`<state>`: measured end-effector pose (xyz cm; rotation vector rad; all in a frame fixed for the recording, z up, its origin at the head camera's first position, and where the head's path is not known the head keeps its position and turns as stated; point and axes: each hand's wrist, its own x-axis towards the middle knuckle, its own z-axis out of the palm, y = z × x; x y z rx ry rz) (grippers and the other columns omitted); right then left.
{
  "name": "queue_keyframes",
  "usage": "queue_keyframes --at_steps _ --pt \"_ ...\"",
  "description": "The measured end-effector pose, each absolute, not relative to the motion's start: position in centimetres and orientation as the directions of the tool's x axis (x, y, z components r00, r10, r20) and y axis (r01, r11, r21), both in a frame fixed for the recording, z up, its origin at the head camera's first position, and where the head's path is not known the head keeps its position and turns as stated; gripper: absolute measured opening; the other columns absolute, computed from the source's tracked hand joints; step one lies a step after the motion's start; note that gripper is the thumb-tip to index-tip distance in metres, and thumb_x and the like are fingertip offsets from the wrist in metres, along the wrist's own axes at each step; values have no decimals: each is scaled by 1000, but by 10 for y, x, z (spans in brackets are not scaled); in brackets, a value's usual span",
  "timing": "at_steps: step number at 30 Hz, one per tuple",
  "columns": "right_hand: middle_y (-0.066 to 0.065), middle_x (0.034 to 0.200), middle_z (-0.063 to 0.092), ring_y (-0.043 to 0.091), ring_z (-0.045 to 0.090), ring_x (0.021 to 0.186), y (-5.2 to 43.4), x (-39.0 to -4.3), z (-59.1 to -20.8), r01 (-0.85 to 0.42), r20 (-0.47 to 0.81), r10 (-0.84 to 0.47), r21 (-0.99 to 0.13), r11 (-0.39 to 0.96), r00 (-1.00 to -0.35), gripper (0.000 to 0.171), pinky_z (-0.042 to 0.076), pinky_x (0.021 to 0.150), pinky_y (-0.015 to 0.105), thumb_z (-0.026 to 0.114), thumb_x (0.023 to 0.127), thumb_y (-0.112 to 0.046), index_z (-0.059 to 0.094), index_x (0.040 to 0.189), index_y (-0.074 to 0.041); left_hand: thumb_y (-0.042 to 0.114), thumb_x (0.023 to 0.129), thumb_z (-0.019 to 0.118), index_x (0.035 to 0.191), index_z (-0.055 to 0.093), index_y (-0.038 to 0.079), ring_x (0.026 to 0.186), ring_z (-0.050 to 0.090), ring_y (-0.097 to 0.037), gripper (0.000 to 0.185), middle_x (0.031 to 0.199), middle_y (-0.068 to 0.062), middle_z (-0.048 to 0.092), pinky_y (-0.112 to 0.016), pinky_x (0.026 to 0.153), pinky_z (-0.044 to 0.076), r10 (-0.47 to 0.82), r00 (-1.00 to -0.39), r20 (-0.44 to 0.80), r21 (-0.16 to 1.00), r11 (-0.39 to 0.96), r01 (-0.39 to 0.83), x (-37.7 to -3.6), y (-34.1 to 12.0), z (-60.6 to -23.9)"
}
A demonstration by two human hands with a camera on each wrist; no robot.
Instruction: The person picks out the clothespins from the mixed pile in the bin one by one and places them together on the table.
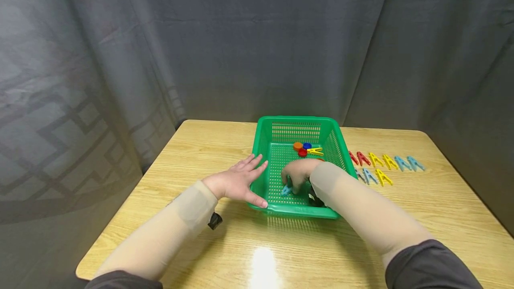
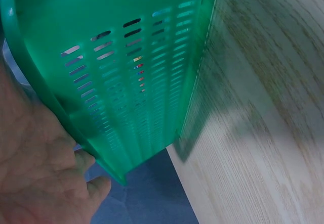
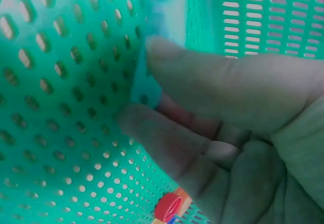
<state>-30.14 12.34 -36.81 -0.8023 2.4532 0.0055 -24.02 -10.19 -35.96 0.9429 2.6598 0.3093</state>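
Note:
A green plastic basket [image 1: 297, 210] with slotted walls stands on the table. Inside it my right hand [image 1: 300, 172] reaches down and pinches a light blue clothespin [image 1: 286, 190] between thumb and fingers, close to the basket floor. The right wrist view shows this clothespin [image 3: 144, 90] blurred at the fingertips. With fingers spread, my left hand [image 1: 238, 181] rests at the basket's left rim, its thumb on the front left corner. Farther back in the basket lie a yellow clothespin [image 1: 315, 151] and round caps: orange [image 1: 297, 146], blue [image 1: 307, 146] and red [image 1: 302, 152].
Right of the basket, clothespins lie on the table in two rows: red [image 1: 363, 158], yellow [image 1: 376, 159] and light blue [image 1: 415, 163] behind, with light blue [image 1: 370, 176] and yellow [image 1: 383, 177] in front. Grey curtains [image 1: 257, 48] hang behind the wooden table [image 1: 225, 142].

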Motion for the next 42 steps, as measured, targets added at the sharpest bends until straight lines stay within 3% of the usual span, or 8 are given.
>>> queue_keyframes --at_steps 6,12,16,23,30,36,42 --pt "3 100 60 18 54 86 128 -305 -367 -514 -446 -526 -159 843 -724 34 51 73 35 82 74 -7 64 103 -11 72 76 63 156 3 18 146 -14 -24 114 161 0 -12 -49 116 3 640 -739 -211 297 762 575 -240 -102 -360" --pt "0 98 54 18 53 88 128 -306 -373 -533 -475 -560 -205 821 -679 33 50 77 36 84 74 -9 60 96 -14 73 75 62 156 1 20 146 -15 -22 114 160 2 -14 -48 116 3 630 -745 -220 288 772 567 -240 -102 -360" --pt "0 92 56 18 52 84 127 -307 -376 -527 -476 -553 -202 825 -684 29 49 75 36 82 76 -10 59 93 -15 72 75 63 156 4 18 146 -14 -23 113 161 0 -13 -49 116 3 637 -742 -210 296 765 572 -240 -103 -361" --pt "-2 94 59 17 56 88 130 -310 -378 -466 -471 -490 -176 867 -733 32 50 79 38 82 78 -20 60 101 -15 72 75 63 156 3 19 146 -14 -23 114 161 1 -13 -48 116 4 635 -743 -210 291 766 573 -241 -103 -362" --pt "0 89 58 19 56 83 132 -312 -380 -452 -471 -475 -170 876 -744 31 50 74 38 83 76 -16 59 97 -14 72 75 63 156 3 18 146 -13 -24 114 161 -1 -11 -49 116 4 640 -741 -201 293 761 578 -240 -103 -362" --pt "0 94 60 19 58 88 132 -311 -378 -462 -467 -476 -153 874 -745 31 51 79 39 81 78 -22 62 100 -13 71 75 63 156 3 18 146 -13 -24 114 161 -1 -11 -49 116 3 643 -739 -200 302 758 578 -241 -103 -362" --pt "2 97 64 19 59 90 133 -312 -375 -471 -419 -503 -186 862 -756 25 52 79 37 78 81 -17 66 103 -9 71 76 63 156 3 18 146 -13 -24 114 161 -1 -12 -50 116 4 645 -737 -203 303 757 579 -241 -102 -361"
